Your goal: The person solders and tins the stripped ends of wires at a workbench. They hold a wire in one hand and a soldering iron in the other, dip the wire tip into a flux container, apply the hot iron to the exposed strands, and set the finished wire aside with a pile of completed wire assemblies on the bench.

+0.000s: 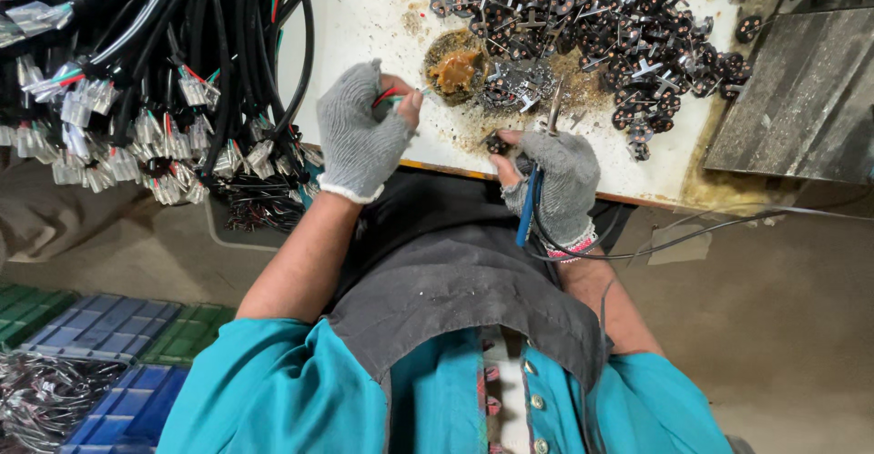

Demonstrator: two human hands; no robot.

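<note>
stained white worktable | heap of small black round plug inserts with metal prongs, just beyond both hands | round tin of brown paste, just right of left hand | left hand in grey fingerless glove pinches red and green wire ends at tin's rim | right hand, gloved, grips blue-handled soldering iron, thumb on one black insert

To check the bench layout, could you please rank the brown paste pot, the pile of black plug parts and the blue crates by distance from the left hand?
From the left hand:
1. Brown paste pot, just beyond its fingertips.
2. Pile of black plug parts, farther across the table.
3. Blue crates, down on the floor side.
</note>
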